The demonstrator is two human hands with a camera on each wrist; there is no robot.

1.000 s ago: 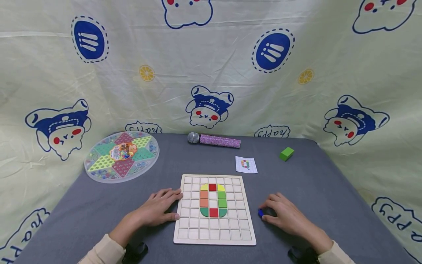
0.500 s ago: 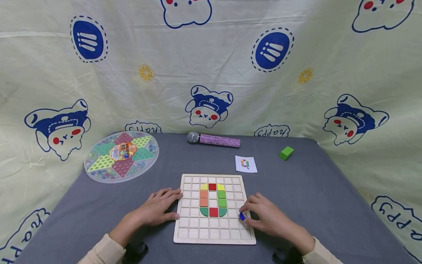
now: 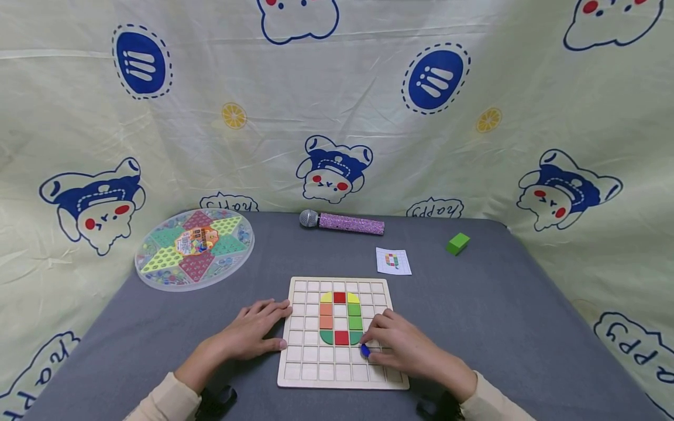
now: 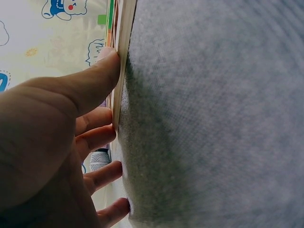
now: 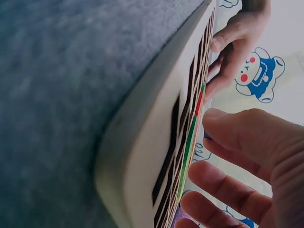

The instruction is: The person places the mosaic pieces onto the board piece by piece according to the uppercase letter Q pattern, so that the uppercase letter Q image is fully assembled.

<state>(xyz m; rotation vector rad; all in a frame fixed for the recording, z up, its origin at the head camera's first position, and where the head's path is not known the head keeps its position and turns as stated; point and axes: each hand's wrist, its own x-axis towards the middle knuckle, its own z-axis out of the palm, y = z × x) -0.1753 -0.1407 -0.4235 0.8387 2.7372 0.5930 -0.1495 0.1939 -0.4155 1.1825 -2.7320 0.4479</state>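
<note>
A pale wooden grid board (image 3: 308,372) lies on the table, with red, yellow, orange and green pieces set in a ring in its cells. My left hand (image 3: 251,332) rests at the board's left edge, thumb and fingertips touching the rim; the left wrist view shows its fingers (image 4: 102,178) fairly straight. Over the lower right of the ring, my right hand (image 3: 402,346) pinches a small blue piece (image 3: 365,351) between thumb and fingers, just beside the dark green corner piece (image 3: 356,337). In the right wrist view the thumb (image 5: 237,127) mostly hides the blue piece.
Behind the board lies a small card (image 3: 393,261) printed with a coloured pattern. A green block (image 3: 457,244) sits at the back right, a glittery purple microphone (image 3: 351,224) at the back, and a round Chinese checkers board (image 3: 174,279) at the back left.
My right hand has carried the blue piece leftward from the table beside the board to over its cells near the ring's lower right. My left hand has stayed in place.
</note>
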